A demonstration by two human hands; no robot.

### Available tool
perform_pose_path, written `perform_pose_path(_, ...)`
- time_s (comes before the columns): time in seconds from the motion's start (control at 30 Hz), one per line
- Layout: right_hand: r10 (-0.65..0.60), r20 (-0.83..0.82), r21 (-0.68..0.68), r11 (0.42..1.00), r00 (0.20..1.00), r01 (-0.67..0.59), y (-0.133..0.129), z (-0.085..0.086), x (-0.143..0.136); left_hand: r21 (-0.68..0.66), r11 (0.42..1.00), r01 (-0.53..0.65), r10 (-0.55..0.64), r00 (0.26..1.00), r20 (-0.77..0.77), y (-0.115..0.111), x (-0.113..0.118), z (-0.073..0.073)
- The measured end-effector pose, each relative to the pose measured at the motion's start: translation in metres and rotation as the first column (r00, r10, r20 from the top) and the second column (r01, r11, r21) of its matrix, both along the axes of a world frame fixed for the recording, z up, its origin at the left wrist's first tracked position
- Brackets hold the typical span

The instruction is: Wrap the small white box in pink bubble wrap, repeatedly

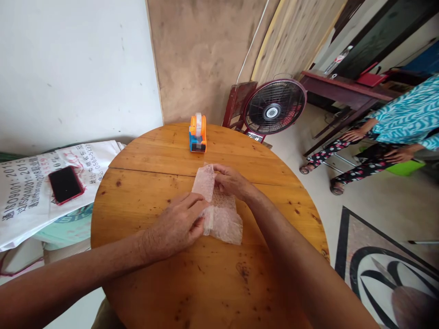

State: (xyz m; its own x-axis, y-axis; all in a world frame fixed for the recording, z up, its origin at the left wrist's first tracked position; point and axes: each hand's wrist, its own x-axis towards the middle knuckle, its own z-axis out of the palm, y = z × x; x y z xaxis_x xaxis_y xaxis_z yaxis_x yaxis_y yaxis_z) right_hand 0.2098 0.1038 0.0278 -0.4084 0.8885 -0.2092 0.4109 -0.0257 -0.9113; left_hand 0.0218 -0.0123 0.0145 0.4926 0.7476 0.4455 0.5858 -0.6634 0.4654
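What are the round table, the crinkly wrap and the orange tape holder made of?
Round table: wood, probably varnished; knots and a soft shine show. Crinkly wrap: likely thin plastic, maybe bubble wrap; it's see-through and bumpy. Tape holder: probably smooth plastic, bright orange and blue.

Seated person (408, 112) — head beyond the right edge

Table (126, 219): wood, varnished to a soft gloss, grain and knots showing. Wrap (226, 228): thin translucent plastic, bubbled and crinkled, faint sheen. Dispenser (198, 142): smooth hard plastic. Phone (65, 185): glassy, smooth face. Sack (98, 160): looks like plastic, creased, mostly matt. Wall (78, 68): matt, scuffed. Panel (202, 59): matt, wood-like sheet. Floor (384, 205): smooth, slight shine, stone-like.
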Motion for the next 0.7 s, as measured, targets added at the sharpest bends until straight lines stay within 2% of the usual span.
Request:
perform_pose_path(0.13,-0.023,-0.017,0.024,0.999,1.0,0.023,-0.002,0.0,0.002,-0.013,1.0,0.004,-0.004,0.998,-0.055,-0.001,0.002,0.0)
perform_pose_path(0.3,-0.07,-0.017,0.059,0.996,0.997,0.071,-0.003,0.0,0.004,0.036,0.999,-0.034,0.038,0.994,-0.099,-0.002,0.004,-0.004)
perform_pose_path(0.47,-0.1,-0.044,0.234,0.966,0.994,0.108,-0.013,0.009,0.012,0.02,0.999,-0.028,0.031,0.986,-0.165,0.0,0.004,-0.005)
perform_pose_path(0.57,-0.078,-0.076,0.402,0.91,0.994,0.102,-0.033,0.022,0.019,-0.001,1.0,-0.021,0.021,0.977,-0.213,0.002,0.005,-0.001)
perform_pose_path(0.63,-0.097,-0.049,0.528,0.842,0.994,0.108,-0.054,0.03,0.025,-0.011,1.0,-0.022,0.019,0.973,-0.228,0.003,0.005,0.002)
perform_pose_path(0.7,-0.141,-0.014,0.6,0.791,0.99,0.122,-0.077,0.036,0.031,-0.03,0.999,-0.028,0.02,0.973,-0.231,0.003,0.006,0.003)
